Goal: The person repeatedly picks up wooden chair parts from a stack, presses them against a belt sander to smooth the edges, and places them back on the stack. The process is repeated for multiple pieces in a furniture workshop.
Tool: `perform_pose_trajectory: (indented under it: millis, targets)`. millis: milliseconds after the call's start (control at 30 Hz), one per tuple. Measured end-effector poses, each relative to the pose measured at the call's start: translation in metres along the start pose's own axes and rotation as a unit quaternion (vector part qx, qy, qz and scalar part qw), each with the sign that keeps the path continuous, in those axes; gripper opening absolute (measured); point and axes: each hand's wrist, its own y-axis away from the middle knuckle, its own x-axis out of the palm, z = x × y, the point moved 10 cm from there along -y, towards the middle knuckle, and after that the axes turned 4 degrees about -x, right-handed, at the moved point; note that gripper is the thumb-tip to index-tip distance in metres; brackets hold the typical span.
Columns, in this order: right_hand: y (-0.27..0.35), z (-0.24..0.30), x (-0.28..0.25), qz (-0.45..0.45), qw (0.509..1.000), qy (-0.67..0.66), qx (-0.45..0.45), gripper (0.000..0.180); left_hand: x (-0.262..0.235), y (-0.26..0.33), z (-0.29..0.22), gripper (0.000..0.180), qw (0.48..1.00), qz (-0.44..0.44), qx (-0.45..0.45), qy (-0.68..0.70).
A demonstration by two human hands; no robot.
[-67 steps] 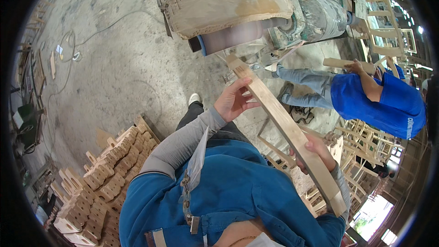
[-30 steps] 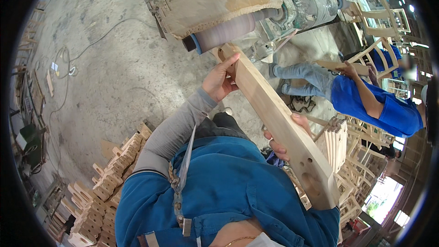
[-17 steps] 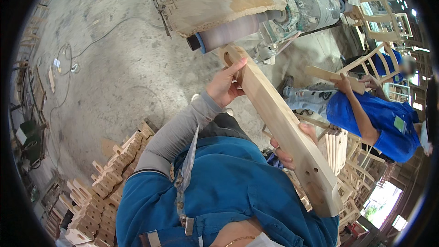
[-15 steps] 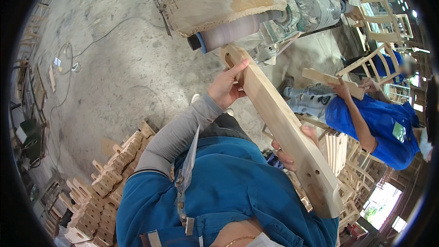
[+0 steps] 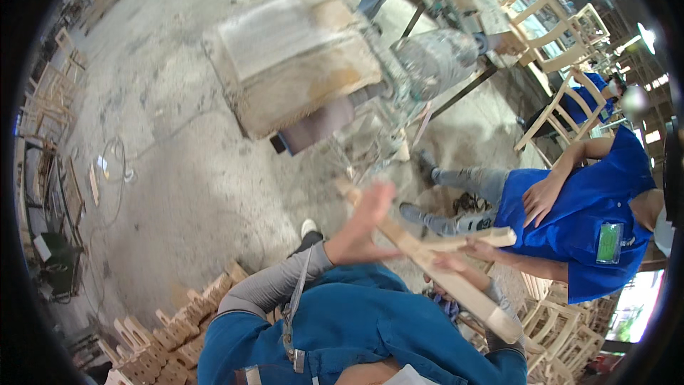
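A long pale wooden bar (image 5: 410,246) slants across in front of my blue shirt. My right hand (image 5: 459,269) grips it near its lower end. My left hand (image 5: 363,228), blurred, is over the bar's upper part with fingers and thumb apart and does not grip it. A co-worker's hand (image 5: 486,251) at the right holds a shorter wooden piece (image 5: 484,239), whose end overlaps the bar in this view; whether they touch I cannot tell. Ahead of my hands is a belt sander (image 5: 320,125) with a dusty cover and a roller at its near end.
A person in blue (image 5: 570,207) stands close at my right. Notched wooden parts (image 5: 153,346) are stacked at lower left. Wooden chair frames (image 5: 559,110) stand at far right, with more wooden parts (image 5: 563,328) below. A cable (image 5: 110,150) lies on the floor at left.
The view has shifted, and the sander appears farther away. My left hand has let go of the bar. The co-worker has come closer, with the wooden piece now beside my right hand.
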Motion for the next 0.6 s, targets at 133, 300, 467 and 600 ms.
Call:
perform_pose_trajectory:
  millis: [133,300,467,600]
  targets:
    - [-0.015,0.024,-0.001,-0.006,0.928,0.352,-0.124,0.062,0.089,-0.006,-0.036,0.1,0.951,0.285,0.114,-0.045]
    - [-0.001,0.045,0.018,0.06,0.89,0.436,-0.121,0.065,0.138,0.004,-0.039,0.101,0.851,0.495,-0.028,0.176]
    - [0.026,0.073,0.013,0.052,0.843,0.512,-0.156,0.055,0.146,-0.012,-0.061,0.111,0.853,0.462,0.015,0.244]
    - [0.06,0.097,-0.036,0.012,0.917,0.221,-0.331,0.045,0.121,-0.041,-0.089,0.105,0.949,0.275,0.14,0.059]
